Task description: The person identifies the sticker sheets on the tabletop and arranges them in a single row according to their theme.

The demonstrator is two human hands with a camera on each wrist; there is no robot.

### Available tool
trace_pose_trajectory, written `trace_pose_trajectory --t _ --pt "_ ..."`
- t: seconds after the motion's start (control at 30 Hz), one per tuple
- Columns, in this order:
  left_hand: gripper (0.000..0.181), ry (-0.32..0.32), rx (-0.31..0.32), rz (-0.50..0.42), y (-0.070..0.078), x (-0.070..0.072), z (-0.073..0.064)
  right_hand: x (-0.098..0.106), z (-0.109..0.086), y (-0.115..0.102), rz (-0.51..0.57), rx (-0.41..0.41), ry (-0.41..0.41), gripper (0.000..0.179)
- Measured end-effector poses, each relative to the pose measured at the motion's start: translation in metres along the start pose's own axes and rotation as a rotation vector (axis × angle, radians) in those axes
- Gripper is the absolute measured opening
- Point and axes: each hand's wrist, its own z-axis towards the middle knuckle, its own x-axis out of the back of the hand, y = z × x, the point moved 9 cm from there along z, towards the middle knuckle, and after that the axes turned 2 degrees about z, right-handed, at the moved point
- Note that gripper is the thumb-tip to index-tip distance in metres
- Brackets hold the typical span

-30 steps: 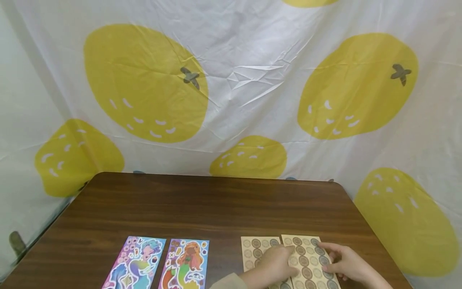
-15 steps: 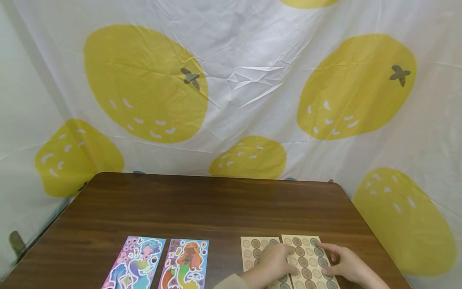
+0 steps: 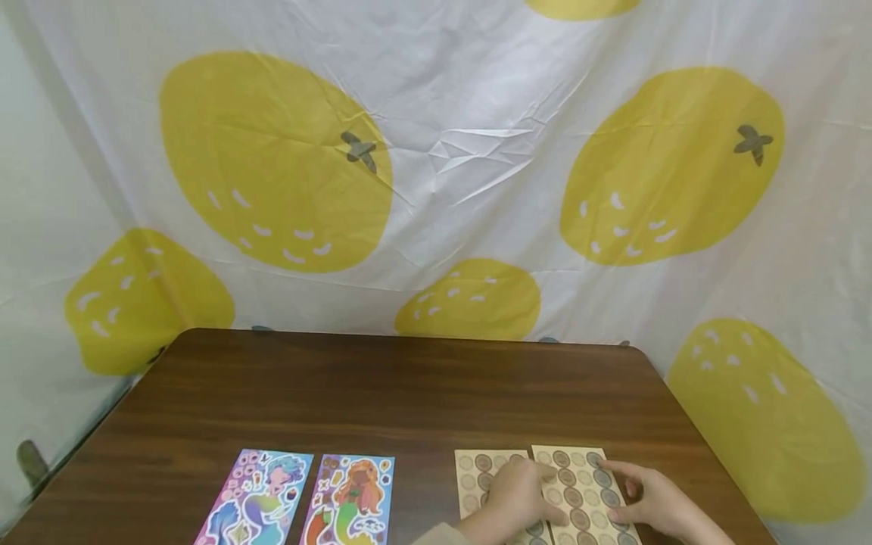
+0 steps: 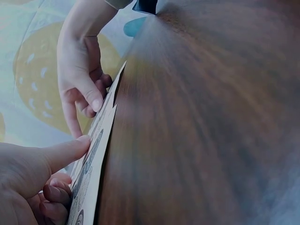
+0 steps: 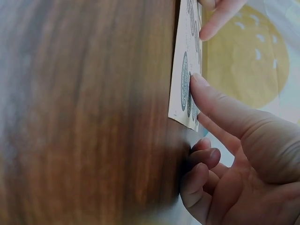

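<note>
Two cream sticker sheets printed with rows of round seals lie side by side at the front right of the table in the head view: a left sheet (image 3: 468, 484) and a right sheet (image 3: 575, 478). My left hand (image 3: 512, 496) lies over the left sheet, covering part of it, with thumb and index finger touching the right sheet near its left edge. Along that sheet's right edge, my right hand (image 3: 657, 501) rests its thumb and index fingertips. In the right wrist view its thumb (image 5: 220, 101) presses flat on the sheet (image 5: 178, 93), the other fingers bent beside the table.
Two colourful mermaid sticker sheets lie to the left, one purple-blue (image 3: 255, 496) and one with an orange-haired mermaid (image 3: 350, 496). The brown wooden table (image 3: 409, 393) ends at a white curtain (image 3: 477, 197) with yellow fruit prints.
</note>
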Motion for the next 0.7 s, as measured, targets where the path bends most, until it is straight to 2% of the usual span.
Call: trace_pose_trajectory --t 0.3,0.7 --pt "0.059 0.012 0.001 0.049 -0.0006 -0.0013 0.0006 -0.0005 -0.0002 -0.0003 0.005 -0.008 0.007 0.08" --pt "0.061 0.006 0.019 0.027 -0.0016 -0.0024 0.0011 -0.0022 -0.0012 0.0008 0.031 0.001 -0.019 0.08"
